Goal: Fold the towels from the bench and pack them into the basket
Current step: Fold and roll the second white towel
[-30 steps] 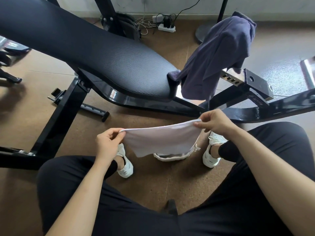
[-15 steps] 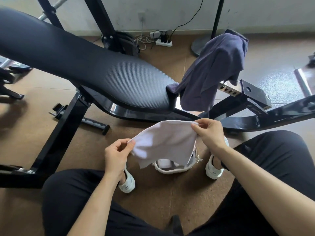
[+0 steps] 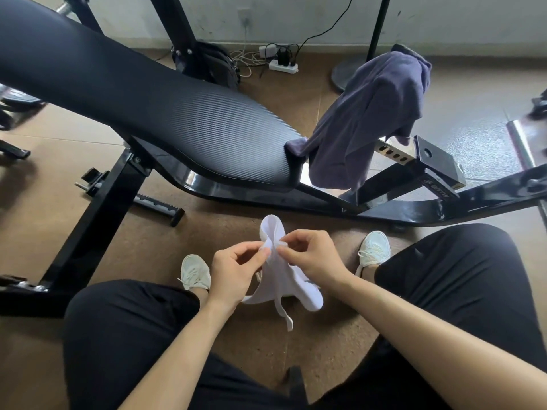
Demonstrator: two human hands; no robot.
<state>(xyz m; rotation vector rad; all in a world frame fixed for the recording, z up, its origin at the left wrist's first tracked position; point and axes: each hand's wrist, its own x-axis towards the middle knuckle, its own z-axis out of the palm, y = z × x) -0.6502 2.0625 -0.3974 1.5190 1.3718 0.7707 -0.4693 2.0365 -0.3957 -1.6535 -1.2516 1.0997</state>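
Between the person's knees, the left hand [image 3: 235, 273] and right hand [image 3: 310, 257] pinch a white towel's [image 3: 291, 284] top edges together, its lower edge hanging above open brown floor [image 3: 219, 229] before the black bench [image 3: 177, 113].

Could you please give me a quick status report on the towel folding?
Left hand and right hand pinch the white towel, edges together. Purple towel draped on bench end, unfolded. Nothing blocking hands.

soft daylight, wide-angle edge distortion
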